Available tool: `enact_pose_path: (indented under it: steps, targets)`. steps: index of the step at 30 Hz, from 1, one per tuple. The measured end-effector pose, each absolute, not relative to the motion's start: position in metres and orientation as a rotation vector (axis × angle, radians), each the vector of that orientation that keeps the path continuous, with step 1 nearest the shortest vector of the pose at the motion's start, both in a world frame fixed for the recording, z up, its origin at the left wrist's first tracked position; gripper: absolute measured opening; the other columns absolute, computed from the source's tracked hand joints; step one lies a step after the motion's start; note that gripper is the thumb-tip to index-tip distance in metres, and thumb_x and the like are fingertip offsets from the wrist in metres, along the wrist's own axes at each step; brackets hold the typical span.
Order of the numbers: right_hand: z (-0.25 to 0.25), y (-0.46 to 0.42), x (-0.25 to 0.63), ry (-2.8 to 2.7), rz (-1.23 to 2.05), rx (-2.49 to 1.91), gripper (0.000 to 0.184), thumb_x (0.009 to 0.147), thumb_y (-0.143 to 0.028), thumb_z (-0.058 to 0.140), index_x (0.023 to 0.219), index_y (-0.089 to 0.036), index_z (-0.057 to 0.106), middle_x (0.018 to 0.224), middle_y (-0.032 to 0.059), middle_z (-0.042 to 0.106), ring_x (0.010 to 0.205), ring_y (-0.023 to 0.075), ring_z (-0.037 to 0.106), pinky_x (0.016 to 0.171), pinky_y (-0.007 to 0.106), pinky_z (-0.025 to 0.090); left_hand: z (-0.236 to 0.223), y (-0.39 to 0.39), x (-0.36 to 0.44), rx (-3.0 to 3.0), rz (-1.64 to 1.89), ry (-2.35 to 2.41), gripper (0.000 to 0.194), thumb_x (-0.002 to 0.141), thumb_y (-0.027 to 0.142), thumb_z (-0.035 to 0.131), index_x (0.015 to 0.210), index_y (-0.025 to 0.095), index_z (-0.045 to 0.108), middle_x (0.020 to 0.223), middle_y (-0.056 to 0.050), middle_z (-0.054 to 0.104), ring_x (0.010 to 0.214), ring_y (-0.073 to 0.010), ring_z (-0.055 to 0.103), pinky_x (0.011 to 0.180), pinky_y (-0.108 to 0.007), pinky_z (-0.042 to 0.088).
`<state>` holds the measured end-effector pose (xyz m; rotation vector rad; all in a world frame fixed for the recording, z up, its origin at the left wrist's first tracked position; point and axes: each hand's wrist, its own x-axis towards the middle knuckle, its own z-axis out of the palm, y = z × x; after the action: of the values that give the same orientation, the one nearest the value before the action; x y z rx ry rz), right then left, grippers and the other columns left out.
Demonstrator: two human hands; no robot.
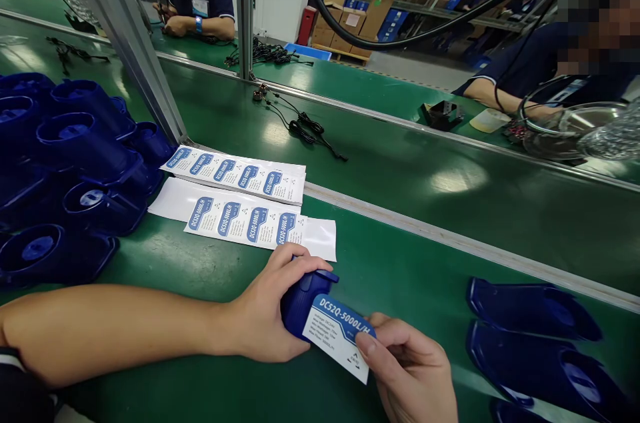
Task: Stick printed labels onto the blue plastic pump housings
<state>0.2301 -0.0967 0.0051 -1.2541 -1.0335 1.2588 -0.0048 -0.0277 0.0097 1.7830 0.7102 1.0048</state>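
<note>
My left hand point(273, 309) is wrapped round a dark blue plastic housing point(311, 286), whose lower part is hidden by the hand and a label. Between the thumb and fingers of my right hand point(413, 366) is a blue and white label point(337, 336) printed "DC52Q-5000L/H". The label's left edge lies against or just in front of the housing; I cannot tell how much of it touches. Beyond my hands, a sheet of similar labels point(240, 223) lies on the green bench, and behind it is another label sheet point(235, 173).
Many blue housings point(75, 136) are piled at the left; more blue housings point(540, 349) lie at the right. A metal post point(125, 43) rises behind the sheets. Black cables point(305, 126) lie on the conveyor. Two people sit across, and a thick black hose point(370, 43) hangs overhead.
</note>
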Motion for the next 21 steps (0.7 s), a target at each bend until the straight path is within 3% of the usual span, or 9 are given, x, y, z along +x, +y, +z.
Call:
enact_pose_path:
  steps: [21]
  targets:
    - [0.0015, -0.0975, 0.2326, -1.049, 1.284, -1.238, 0.023, 0.086, -0.032, 0.092, 0.070, -0.023, 0.078, 0.067, 0.0020, 0.068, 0.062, 0.0159, 0.063, 0.055, 0.024, 0.054, 0.0094, -0.0289, -0.0052, 1.784, 1.003, 0.718, 0.088, 0.068, 0.008, 0.082, 0.147, 0.029, 0.051, 0.133, -0.012, 0.049, 0.127, -0.0326, 0.054, 0.109, -0.048, 0.054]
